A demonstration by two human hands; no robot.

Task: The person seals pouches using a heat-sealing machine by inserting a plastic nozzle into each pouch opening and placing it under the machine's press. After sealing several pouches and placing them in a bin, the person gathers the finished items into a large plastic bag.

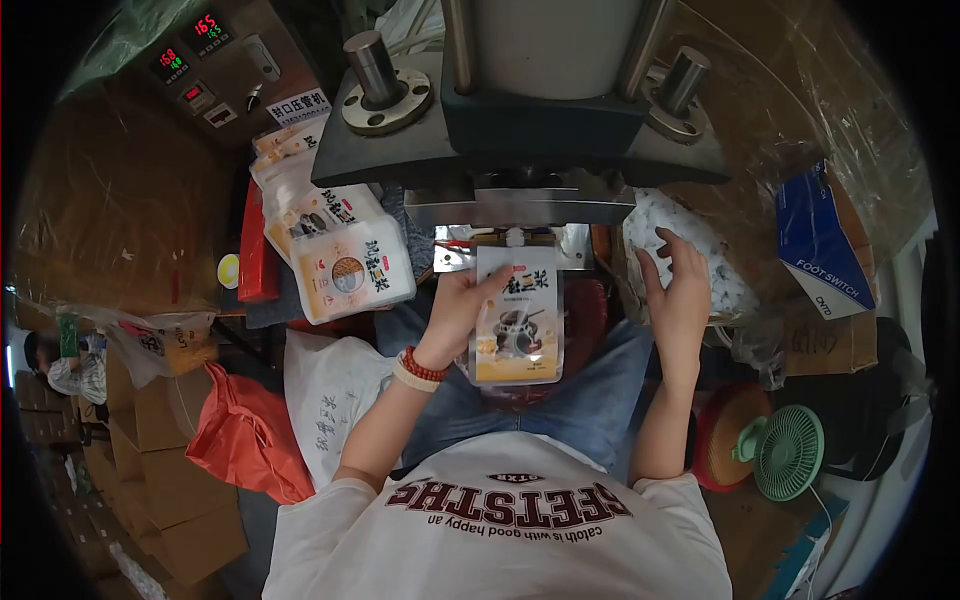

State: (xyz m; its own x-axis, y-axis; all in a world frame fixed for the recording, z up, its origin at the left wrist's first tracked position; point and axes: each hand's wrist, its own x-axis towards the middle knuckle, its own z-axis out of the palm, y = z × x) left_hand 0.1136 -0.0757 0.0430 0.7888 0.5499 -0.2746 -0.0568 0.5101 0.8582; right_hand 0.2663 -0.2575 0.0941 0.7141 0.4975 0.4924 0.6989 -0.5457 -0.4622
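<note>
Pouch (519, 335) is in the left hand (464, 306) — thumb (494, 284) hiding some print (520, 286).

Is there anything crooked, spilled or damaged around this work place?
The stacked white printed plastic pouches at left look askew: the rear ones lie at different angles from the front pile. No spill shows.

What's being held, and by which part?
A printed pouch, held in the left hand by its upper side edge, thumb across the front; the right hand appears to hold nothing.
</note>
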